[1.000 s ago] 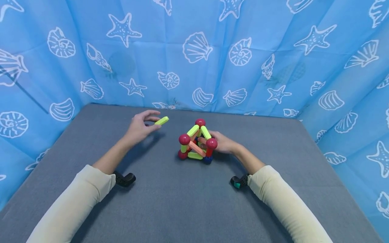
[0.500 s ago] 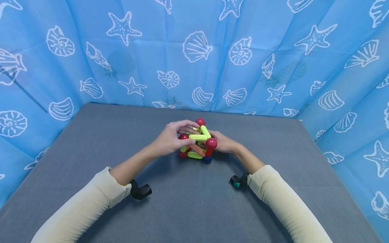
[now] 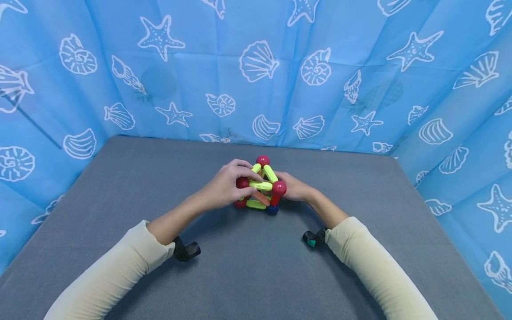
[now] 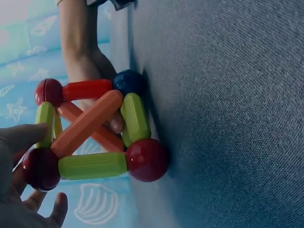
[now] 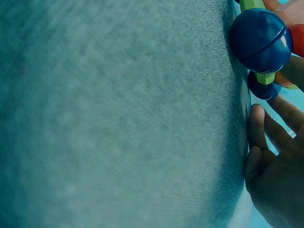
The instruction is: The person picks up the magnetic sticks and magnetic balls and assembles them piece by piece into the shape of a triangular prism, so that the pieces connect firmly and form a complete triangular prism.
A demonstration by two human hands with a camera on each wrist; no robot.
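A small frame of magnetic sticks and balls (image 3: pixel 262 198) stands mid-table, with red balls on top and blue balls among its lower corners. My left hand (image 3: pixel 224 186) pinches a yellow-green magnetic stick (image 3: pixel 262 186) along the top front edge, thumb in front and fingers above. That stick spans two red balls, the nearer right one (image 3: pixel 278 187) showing fully. From the right rear, my right hand (image 3: pixel 295 187) holds the frame, its thumb (image 4: pixel 115 124) reaching in behind crossed orange sticks (image 4: pixel 88 123). Right fingers extend beside the blue balls (image 5: pixel 260 40); their exact contact is partly hidden.
Grey cloth covers the table (image 3: pixel 248 271). Behind and at the sides hangs a blue curtain (image 3: pixel 224 49) printed with shells and starfish. Black wrist devices (image 3: pixel 186 251) stick out below both cuffs.
My left hand has come right with the yellow-green stick, from beside the frame onto its top front edge, where the stick now lies between two red balls. The right hand has stayed put.
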